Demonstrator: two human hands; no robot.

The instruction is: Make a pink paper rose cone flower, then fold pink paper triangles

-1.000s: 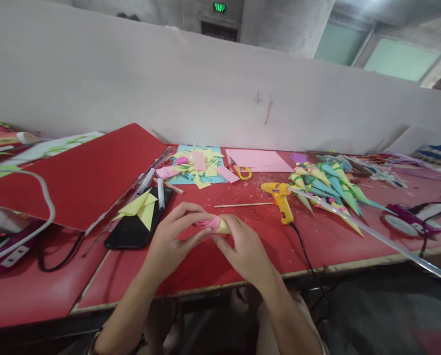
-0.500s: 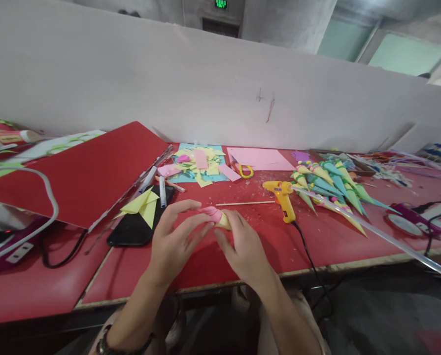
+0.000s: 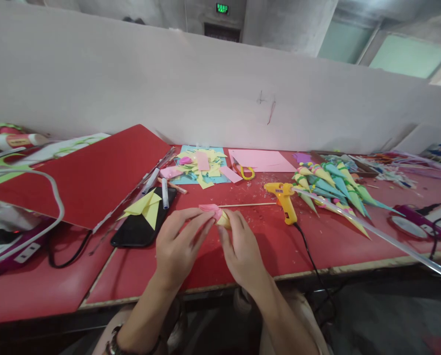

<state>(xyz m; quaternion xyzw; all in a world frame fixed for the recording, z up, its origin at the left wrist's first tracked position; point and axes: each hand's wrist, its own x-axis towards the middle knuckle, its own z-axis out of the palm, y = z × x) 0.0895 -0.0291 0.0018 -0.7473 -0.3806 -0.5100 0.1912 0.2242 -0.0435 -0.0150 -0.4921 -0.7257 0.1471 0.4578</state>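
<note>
Red table (image 3: pixel 113 273): it runs the width of the scene, with a white partition (image 3: pixel 131 79) behind and a lit green exit sign (image 3: pixel 222 8) far beyond.
Pink-and-yellow roll (image 3: pixel 216 212): held just above the near middle of the table, between the person's two hands, pink end to the left, yellow end to the right.
Left hand (image 3: pixel 176 241): thumb and fingertips pinched together on the pink end; a dark bracelet (image 3: pixel 114 341) circles the wrist.
Right hand (image 3: pixel 244 251): fingers curled over the yellow end, clamped on it, partly hiding it.
Thin stick (image 3: pixel 250 204): lying just beyond the roll, pointing right toward the glue gun.
Yellow glue gun (image 3: pixel 285 201): right of the hands, on its side, a long clear glue stick (image 3: pixel 390 242) reaching out of its back to the near right.
Black phone (image 3: pixel 131 236): left of the left hand, with folded yellow paper (image 3: pixel 150 209) and a marker (image 3: pixel 165 194) on top.
Scraps (image 3: pixel 207 170): pale yellow and pink pieces on a blue sheet, far middle.
Yellow-handled scissors (image 3: pixel 253 172): right of the scraps, beside a pink sheet (image 3: pixel 260 160).
Cones (image 3: pixel 338 185): green, blue and yellow, heaped right of the gun.
Large red board (image 3: pixel 105 172): far left, beyond the phone.
</note>
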